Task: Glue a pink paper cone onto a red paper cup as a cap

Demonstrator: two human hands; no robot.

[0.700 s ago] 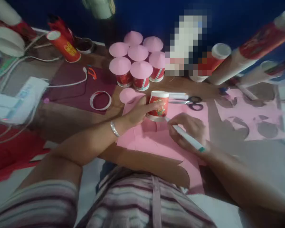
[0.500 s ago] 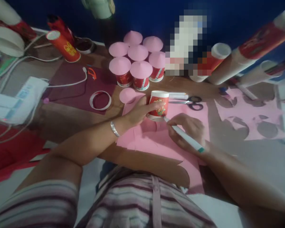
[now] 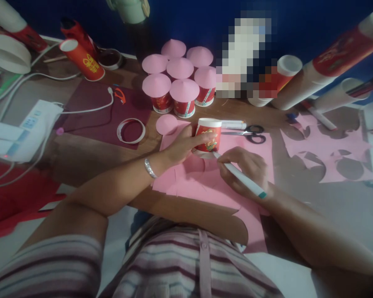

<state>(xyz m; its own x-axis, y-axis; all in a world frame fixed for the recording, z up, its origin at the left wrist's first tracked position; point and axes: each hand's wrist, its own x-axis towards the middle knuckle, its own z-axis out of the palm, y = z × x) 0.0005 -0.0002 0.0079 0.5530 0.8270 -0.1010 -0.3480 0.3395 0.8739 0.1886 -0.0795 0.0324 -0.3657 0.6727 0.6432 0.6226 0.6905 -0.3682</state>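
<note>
My left hand is wrapped round a red paper cup with a printed pattern, its fingers across the front. A white marker pen with a green end is pinched in my right hand; its tip meets the lower edge of the cup. Beneath both hands lie pink paper sheets. Just behind the cup, scissors with black handles lie beside white pens. A small pink paper circle is left of the cup.
Several red cups topped with pink paper cones stand at the back. To the right is cut-out pink paper; to the left, a tape ring, a maroon sheet and a white power strip with cables. Cardboard tubes lean at the back right.
The marker's tip and my right hand have shifted very slightly left along the cup's lower edge. My left hand keeps the cup in nearly the same place.
</note>
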